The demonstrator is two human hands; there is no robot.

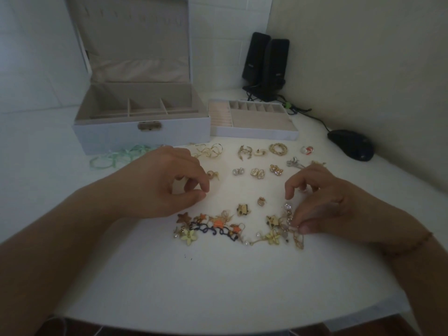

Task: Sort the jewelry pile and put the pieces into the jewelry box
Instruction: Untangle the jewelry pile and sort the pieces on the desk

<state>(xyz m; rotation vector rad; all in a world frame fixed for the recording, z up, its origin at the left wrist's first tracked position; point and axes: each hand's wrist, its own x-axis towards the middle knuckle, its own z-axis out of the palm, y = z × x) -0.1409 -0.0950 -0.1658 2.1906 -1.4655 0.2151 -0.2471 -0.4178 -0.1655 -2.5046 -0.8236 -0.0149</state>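
On a white counter (pixel 218 275), tangled earrings in the jewelry pile (pixel 242 226) are pinched by the right hand (pixel 322 209), apparently for sorting, while the left hand (pixel 169 183), fingers curled empty, is held before the open jewelry box (pixel 141 132).

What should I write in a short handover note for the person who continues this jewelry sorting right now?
Left hand: hovers over the table, fingers curled, thumb near fingertips; whether it holds anything cannot be seen.
Right hand: its grip pinches a gold piece at the right end of the jewelry pile.
Jewelry box: open, lid up, compartments look empty. Removable tray sits beside it, also empty.
Done: several earrings laid out in rows between pile and box.
Left: sort the rest of the tangled pile, then put every piece into the box. The mint ribbon lies left of the box.
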